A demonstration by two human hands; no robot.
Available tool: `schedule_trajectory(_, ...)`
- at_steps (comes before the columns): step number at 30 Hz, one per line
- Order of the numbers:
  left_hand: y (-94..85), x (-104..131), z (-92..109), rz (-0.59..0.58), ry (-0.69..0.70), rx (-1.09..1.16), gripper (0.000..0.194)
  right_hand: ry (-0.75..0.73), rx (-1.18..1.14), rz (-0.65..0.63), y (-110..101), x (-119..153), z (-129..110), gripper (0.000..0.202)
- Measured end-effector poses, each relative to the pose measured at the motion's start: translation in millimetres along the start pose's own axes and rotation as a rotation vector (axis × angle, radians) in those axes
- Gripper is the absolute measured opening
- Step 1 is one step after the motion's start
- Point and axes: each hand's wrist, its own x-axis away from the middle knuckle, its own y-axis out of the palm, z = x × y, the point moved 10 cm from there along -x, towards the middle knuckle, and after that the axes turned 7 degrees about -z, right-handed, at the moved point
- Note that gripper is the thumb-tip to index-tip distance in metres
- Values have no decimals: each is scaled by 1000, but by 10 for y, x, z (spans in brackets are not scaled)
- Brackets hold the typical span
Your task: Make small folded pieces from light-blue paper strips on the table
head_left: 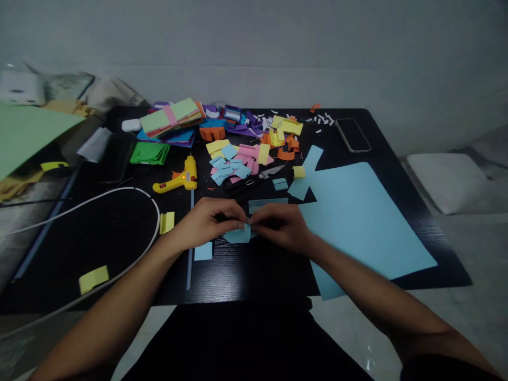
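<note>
Close together over the middle of the black table, my left hand (216,218) and my right hand (282,225) pinch a small light blue piece of paper (246,233) between thumbs and fingers. Part of that paper is hidden behind the fingertips. More light blue paper (235,237) shows beneath it. Beyond the right fingers lies a blue paper strip (270,203). Left of the hands rests a small blue paper square (203,251), beside a clear glue stick (191,264). Past the hands are black-handled scissors (254,179).
A yellow glue gun (182,177) lies left of piled paper pieces (232,164). Large blue sheets (369,222) cover the right side. A phone (353,135) sits at the back right. A white cable (153,203) loops across the left of the black table (246,280).
</note>
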Motion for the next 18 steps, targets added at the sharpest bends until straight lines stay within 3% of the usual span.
schedule_trajectory(3, 0, -2, -12, 27, -11, 20, 7, -76, 8, 19, -18, 0, -46, 3)
schedule_trajectory(10, 61, 1, -184, 53, -109, 214, 15, -63, -8, 13, -11, 11, 3, 7)
schedule_trajectory(14, 127, 1, -243, 0, -158, 307, 21, -2, 45, -59, 53, 8, 21, 14)
schedule_trajectory(18, 178, -1, -242, -53, -176, 307, 19, -55, 110, -177, 175, -1, -46, 26)
